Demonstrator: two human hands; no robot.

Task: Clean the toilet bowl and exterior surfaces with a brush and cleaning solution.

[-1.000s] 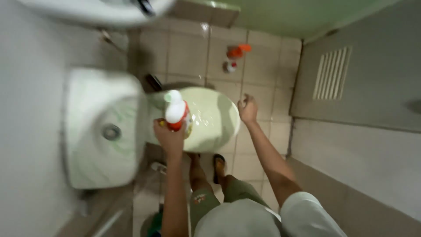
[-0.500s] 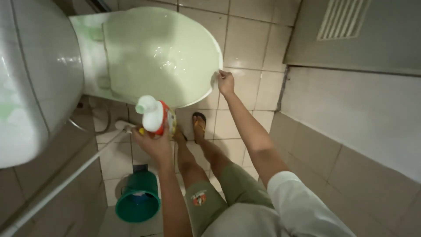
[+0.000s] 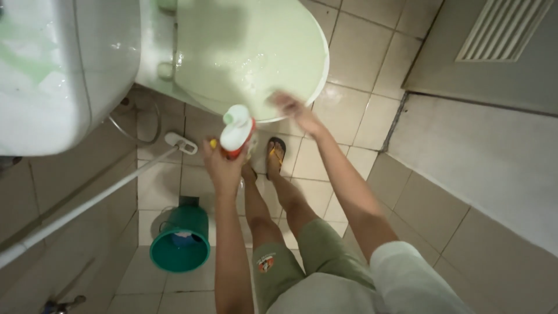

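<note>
My left hand [image 3: 224, 166] grips a white and red bottle [image 3: 237, 132] with a pale green cap, held upright just below the toilet's front. My right hand [image 3: 293, 110] is blurred and rests at the front rim of the pale green toilet lid [image 3: 250, 52], which lies closed and wet. Whether its fingers grip the rim I cannot tell. My legs and sandalled feet [image 3: 276, 152] stand under the hands.
The white cistern [image 3: 52, 75] fills the upper left. A white pipe [image 3: 87, 203] runs diagonally along the left wall. A green bucket [image 3: 179, 239] stands on the tiled floor. A grey door with a vent [image 3: 500, 35] is at the upper right.
The view has dropped and turned. My right hand has slid left along the lid's front rim. My left hand with the bottle has stayed beside the toilet's front.
</note>
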